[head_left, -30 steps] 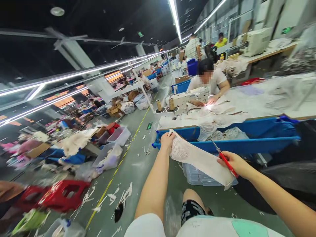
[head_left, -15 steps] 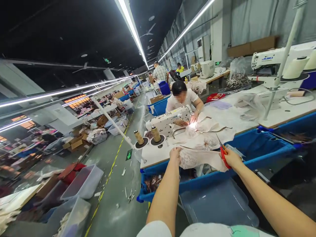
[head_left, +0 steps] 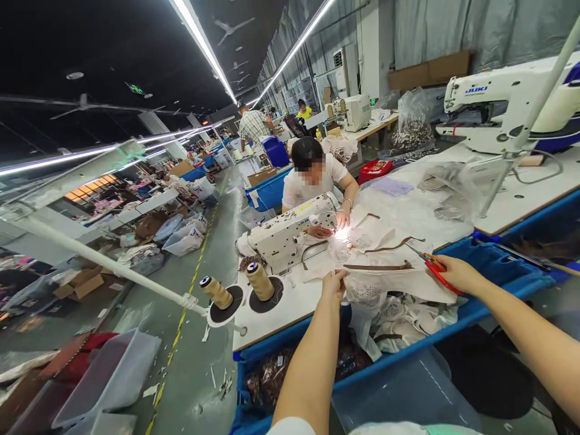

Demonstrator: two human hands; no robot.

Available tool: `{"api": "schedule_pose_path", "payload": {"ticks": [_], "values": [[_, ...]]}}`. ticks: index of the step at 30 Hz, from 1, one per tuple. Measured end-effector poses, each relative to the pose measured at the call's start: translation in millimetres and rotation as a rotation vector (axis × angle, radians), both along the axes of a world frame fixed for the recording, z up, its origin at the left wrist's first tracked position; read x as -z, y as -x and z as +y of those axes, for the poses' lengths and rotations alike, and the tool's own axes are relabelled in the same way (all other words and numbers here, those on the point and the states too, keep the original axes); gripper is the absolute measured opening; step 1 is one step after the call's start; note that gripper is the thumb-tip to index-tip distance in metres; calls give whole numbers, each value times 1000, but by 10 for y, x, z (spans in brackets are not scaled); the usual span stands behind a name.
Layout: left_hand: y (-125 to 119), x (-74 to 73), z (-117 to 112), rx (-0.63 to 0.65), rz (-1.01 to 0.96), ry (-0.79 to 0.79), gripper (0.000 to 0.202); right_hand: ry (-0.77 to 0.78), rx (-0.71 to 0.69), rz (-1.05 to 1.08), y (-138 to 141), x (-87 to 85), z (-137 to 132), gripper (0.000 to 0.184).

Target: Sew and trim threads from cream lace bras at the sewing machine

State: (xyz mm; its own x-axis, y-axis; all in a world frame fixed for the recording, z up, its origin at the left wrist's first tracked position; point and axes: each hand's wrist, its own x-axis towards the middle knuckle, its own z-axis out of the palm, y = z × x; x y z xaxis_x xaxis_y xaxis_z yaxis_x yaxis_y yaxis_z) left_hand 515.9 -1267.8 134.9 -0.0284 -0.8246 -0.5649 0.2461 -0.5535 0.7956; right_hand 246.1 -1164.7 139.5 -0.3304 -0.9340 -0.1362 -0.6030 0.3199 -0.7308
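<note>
My left hand [head_left: 334, 285] is closed on the left end of a pale lace garment piece [head_left: 401, 281], which stretches sideways over the table edge. A dark brown strip [head_left: 377, 266] runs along or just behind its upper edge. My right hand [head_left: 457, 275] grips red-handled scissors [head_left: 437, 270] at the garment's right side, with the blades pointing up and left over the table. Whether those fingers also pinch the fabric, I cannot tell. Below hangs a blue cloth trough [head_left: 475, 302] with pale lace pieces [head_left: 412, 320] in it.
Across the table [head_left: 294, 302], a co-worker [head_left: 312, 175] works at a lit sewing machine [head_left: 290, 229]. Two thread cones [head_left: 260, 281] stand at its left corner. Another sewing machine [head_left: 507, 103] is at right. Plastic bins [head_left: 113, 374] line the aisle.
The view has shifted, so the table appears further left. My right hand and the scissors have moved to the right, and the lace piece now lies flatter above the trough.
</note>
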Motion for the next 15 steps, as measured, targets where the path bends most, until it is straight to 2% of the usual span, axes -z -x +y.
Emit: {"api": "schedule_pose_path", "payload": {"ticks": [4, 9, 15], "values": [[307, 46, -241, 6, 0, -43, 14, -30, -70, 44, 381, -17, -434, 11], [723, 161, -604, -56, -2, -66, 9, -98, -162, 132, 810, -77, -981, 27], [1052, 338, -885, -136, -15, -61, 10, -144, -183, 188, 1080, -115, -1446, 25]]}}
